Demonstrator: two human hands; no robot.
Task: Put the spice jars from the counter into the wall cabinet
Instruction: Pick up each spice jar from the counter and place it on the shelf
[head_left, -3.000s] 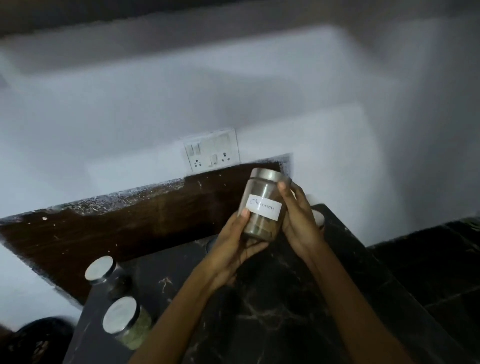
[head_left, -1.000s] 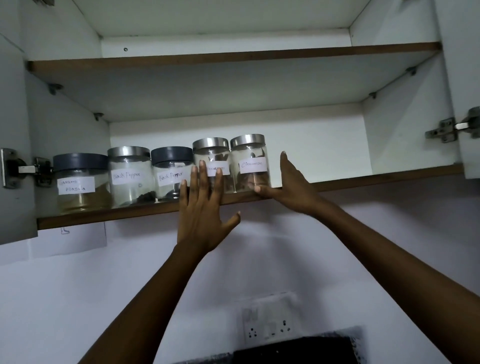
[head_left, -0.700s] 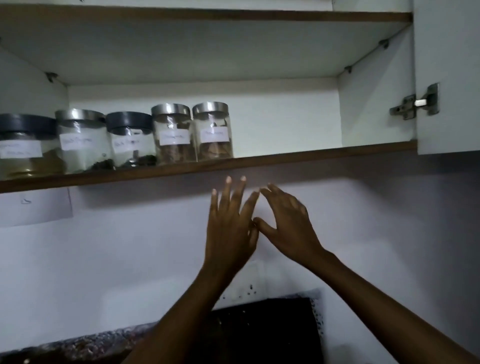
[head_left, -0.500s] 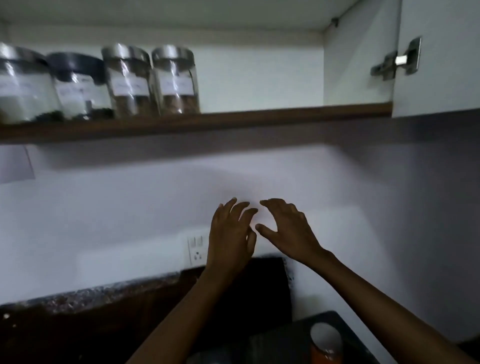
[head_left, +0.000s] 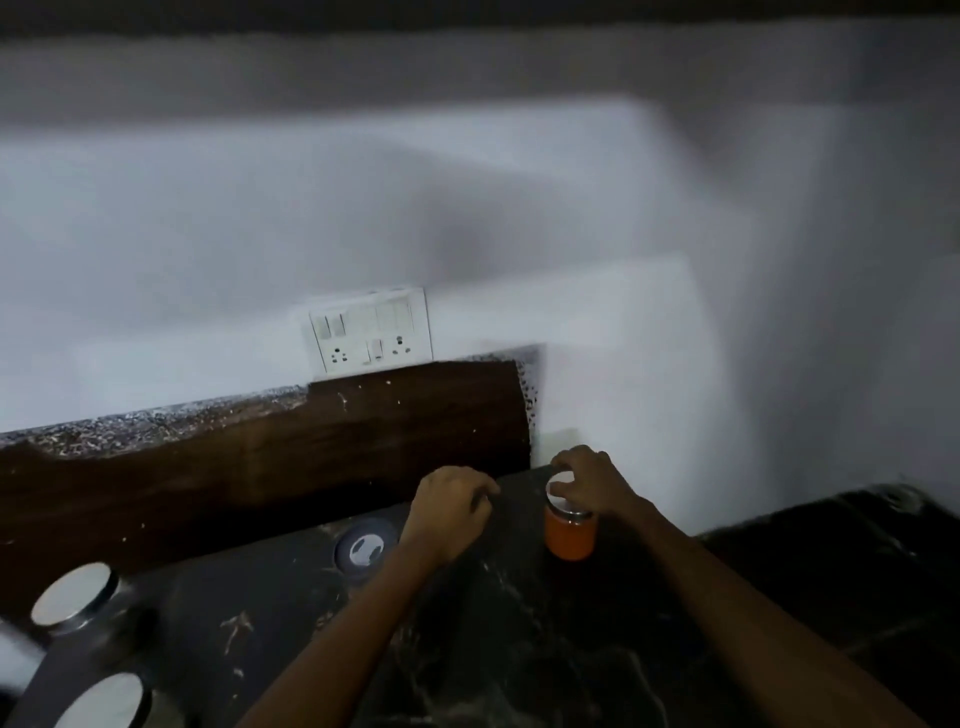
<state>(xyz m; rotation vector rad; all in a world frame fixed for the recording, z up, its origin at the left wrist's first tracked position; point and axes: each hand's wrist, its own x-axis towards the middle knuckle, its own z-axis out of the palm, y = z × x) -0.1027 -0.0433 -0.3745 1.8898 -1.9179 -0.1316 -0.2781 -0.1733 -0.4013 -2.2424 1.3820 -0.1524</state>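
Over the orange jar (head_left: 569, 538) the right hand (head_left: 589, 483) had closed from above, its grip curled round the steel lid while the jar stood upright on the dark tabletop (head_left: 519, 649). Just left of the jar the left hand (head_left: 452, 506) sat low, fingers loosely curled and holding nothing; whether it touched the stone could not be told. The main danger looked to be that lid-only hold. If the lid was not screwed tight, a lift might bring the lid up alone or let the glass body drop back onto the stone, cracking it or spilling the orange powder. Smooth steel could also slide through the fingertips on the long reach up to the cabinet, which was out of view. A palm under the base would probably guard against both. Further left of the jar, past the left hand, a dark-lidded jar (head_left: 363, 548) stood close to the left forearm, so a careless swing might knock it. Two steel-lidded jars (head_left: 72, 600) stood well apart, far left of the orange jar, seemingly out of harm's way. Dim light and blur left the exact finger contact uncertain.
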